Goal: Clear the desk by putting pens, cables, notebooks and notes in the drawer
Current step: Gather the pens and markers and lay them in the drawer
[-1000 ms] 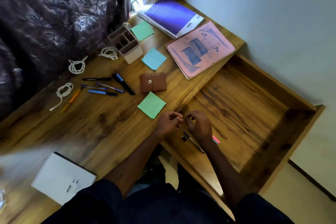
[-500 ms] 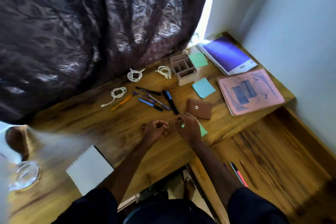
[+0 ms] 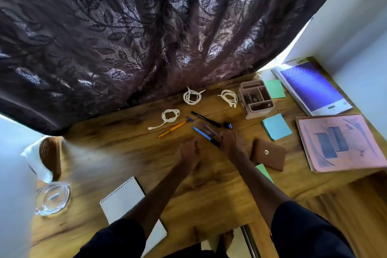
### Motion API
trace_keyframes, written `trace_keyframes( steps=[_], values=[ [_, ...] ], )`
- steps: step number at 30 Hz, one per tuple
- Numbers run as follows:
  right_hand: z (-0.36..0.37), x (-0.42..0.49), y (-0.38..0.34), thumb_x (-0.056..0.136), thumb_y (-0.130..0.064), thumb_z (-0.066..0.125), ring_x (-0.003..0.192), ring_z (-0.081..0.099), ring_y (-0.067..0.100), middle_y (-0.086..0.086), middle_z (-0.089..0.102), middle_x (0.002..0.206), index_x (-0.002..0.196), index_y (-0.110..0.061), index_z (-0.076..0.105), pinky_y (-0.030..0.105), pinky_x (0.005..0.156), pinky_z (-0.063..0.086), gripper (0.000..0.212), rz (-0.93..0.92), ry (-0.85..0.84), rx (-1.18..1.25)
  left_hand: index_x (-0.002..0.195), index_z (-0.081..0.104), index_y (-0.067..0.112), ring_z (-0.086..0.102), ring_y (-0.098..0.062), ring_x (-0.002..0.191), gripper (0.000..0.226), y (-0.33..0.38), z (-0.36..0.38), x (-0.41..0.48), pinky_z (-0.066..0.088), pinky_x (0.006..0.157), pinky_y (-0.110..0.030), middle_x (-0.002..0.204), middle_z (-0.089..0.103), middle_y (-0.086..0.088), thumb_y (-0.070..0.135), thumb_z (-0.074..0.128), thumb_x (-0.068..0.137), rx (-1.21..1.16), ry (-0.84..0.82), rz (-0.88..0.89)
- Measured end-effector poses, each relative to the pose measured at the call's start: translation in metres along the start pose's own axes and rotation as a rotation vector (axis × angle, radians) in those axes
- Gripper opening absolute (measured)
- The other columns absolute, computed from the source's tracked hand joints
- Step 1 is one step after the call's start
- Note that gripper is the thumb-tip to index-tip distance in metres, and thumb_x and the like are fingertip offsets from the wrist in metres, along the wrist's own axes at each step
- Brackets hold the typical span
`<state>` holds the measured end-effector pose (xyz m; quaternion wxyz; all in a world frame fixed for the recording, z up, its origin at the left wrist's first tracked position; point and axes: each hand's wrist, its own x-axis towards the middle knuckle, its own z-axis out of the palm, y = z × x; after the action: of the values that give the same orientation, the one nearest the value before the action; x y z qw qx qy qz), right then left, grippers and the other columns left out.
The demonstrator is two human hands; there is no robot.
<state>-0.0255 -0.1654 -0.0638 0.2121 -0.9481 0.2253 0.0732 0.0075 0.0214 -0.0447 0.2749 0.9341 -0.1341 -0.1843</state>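
I am looking down at both hands stretched out over the wooden bench [image 3: 129, 148]. The left hand [image 3: 188, 153] is resting with its fingers curled in, and I am seeing nothing in it. The right hand [image 3: 231, 142] is lying just beside it, covering the black tip of the blue pen [image 3: 201, 133]; I cannot tell whether the fingers are gripping the pen or only touching it.

Just beyond the right hand, a purple pen [image 3: 210, 130], a black pen [image 3: 205, 119] and a blue-capped marker [image 3: 227, 125] are lying close together. An orange pen [image 3: 172, 129] is lying beyond the left hand. Farther out, a near white cable [image 3: 170, 115], a middle white cable [image 3: 192, 97] and a far white cable [image 3: 229, 97] are sitting coiled.

A brown wallet [image 3: 269, 155] is sitting just right of the right forearm, and a green sticky pad [image 3: 264, 172] is showing partly under that forearm. Blue sticky notes [image 3: 276, 126] and a pink notebook [image 3: 341, 142] are lying farther right, with a purple notebook [image 3: 312, 88] beyond them. A white spiral notepad [image 3: 123, 197] is lying left of the left forearm. The drawer [image 3: 360, 195] is standing open behind the right hand, blurred.
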Motion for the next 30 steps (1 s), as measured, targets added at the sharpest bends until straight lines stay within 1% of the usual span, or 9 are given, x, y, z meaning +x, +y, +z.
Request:
trace_keyframes(
  steps=[2,4,8,11,14,19,24,28,30],
  values=[
    [-0.005,-0.006,0.001,0.09,-0.029,0.067,0.087,0.068,0.026,0.007,0.07,0.098,0.104,-0.02,0.07,0.032,0.066,0.049,0.017,0.034,0.006,0.051,0.127,0.059,0.025,0.058,-0.024,0.118,0.034,0.015,-0.001,0.012,0.052,0.094,-0.04,0.131,0.06,0.0,0.018,0.049,0.095,0.114,-0.051,0.084],
    [-0.014,-0.022,0.005,0.087,-0.021,0.069,0.091,0.065,0.022,0.003,0.068,0.1,0.101,-0.016,0.069,0.032,0.071,0.049,0.015,0.084,0.028,0.162,0.135,0.052,0.026,0.045,-0.025,0.132,0.048,0.024,0.001,0.023,0.053,0.093,-0.044,0.146,0.044,0.0,0.009,0.051,0.091,0.241,-0.081,0.211],
    [-0.034,-0.064,0.014,0.085,-0.016,0.072,0.08,0.064,0.013,-0.004,0.068,0.09,0.095,-0.021,0.066,0.027,0.065,0.053,0.012,0.15,0.183,0.367,0.132,0.054,0.015,0.044,-0.03,0.132,0.048,0.031,0.012,0.035,0.054,0.086,-0.044,0.142,0.041,-0.009,0.002,0.053,0.086,0.528,-0.135,0.437],
    [-0.045,-0.092,0.022,0.084,-0.015,0.075,0.069,0.061,0.005,-0.009,0.065,0.079,0.092,-0.023,0.065,0.016,0.055,0.046,0.015,0.175,0.266,0.49,0.124,0.059,0.011,0.049,-0.033,0.128,0.043,0.033,0.015,0.03,0.052,0.086,-0.044,0.136,0.05,-0.012,-0.001,0.051,0.084,0.625,-0.054,0.545],
    [-0.053,-0.114,0.033,0.086,-0.009,0.075,0.065,0.06,0.008,-0.007,0.066,0.078,0.091,-0.019,0.067,0.013,0.053,0.045,0.014,0.202,0.303,0.673,0.114,0.065,0.014,0.054,-0.033,0.12,0.041,0.027,0.016,0.027,0.052,0.088,-0.046,0.129,0.056,-0.012,0.002,0.064,0.075,0.682,-0.004,0.584],
    [-0.059,-0.14,0.052,0.088,-0.01,0.069,0.07,0.069,0.023,-0.002,0.071,0.084,0.095,-0.018,0.071,0.037,0.055,0.058,0.011,0.206,0.303,0.88,0.113,0.068,0.015,0.054,-0.034,0.124,0.035,0.021,0.016,0.02,0.052,0.09,-0.047,0.137,0.055,-0.016,0.006,0.067,0.078,0.736,0.058,0.669],
    [-0.071,-0.166,0.068,0.093,-0.006,0.066,0.069,0.071,0.026,0.007,0.074,0.096,0.103,-0.01,0.073,0.033,0.052,0.053,0.013,0.28,0.317,1.088,0.117,0.065,0.019,0.054,-0.025,0.117,0.03,0.049,0.017,-0.002,0.049,0.091,-0.04,0.127,0.058,-0.004,0.018,0.066,0.087,0.526,0.171,0.624],
    [-0.094,-0.201,0.083,0.093,-0.008,0.068,0.065,0.071,0.03,0.017,0.073,0.088,0.102,-0.003,0.073,0.034,0.051,0.054,0.011,0.342,0.4,1.28,0.114,0.067,0.018,0.065,-0.022,0.098,0.021,0.092,0.032,-0.036,0.052,0.083,-0.038,0.108,0.071,-0.001,0.025,0.063,0.095,0.041,0.114,0.595],
    [-0.104,-0.22,0.094,0.092,-0.01,0.07,0.063,0.069,0.027,0.018,0.073,0.085,0.1,-0.002,0.072,0.033,0.051,0.053,0.012,0.364,0.474,1.331,0.111,0.07,0.014,0.068,-0.016,0.085,0.021,0.117,0.043,-0.062,0.053,0.071,-0.026,0.098,0.075,0.0,0.026,0.067,0.094,-0.208,0.041,0.482]
  ],
)
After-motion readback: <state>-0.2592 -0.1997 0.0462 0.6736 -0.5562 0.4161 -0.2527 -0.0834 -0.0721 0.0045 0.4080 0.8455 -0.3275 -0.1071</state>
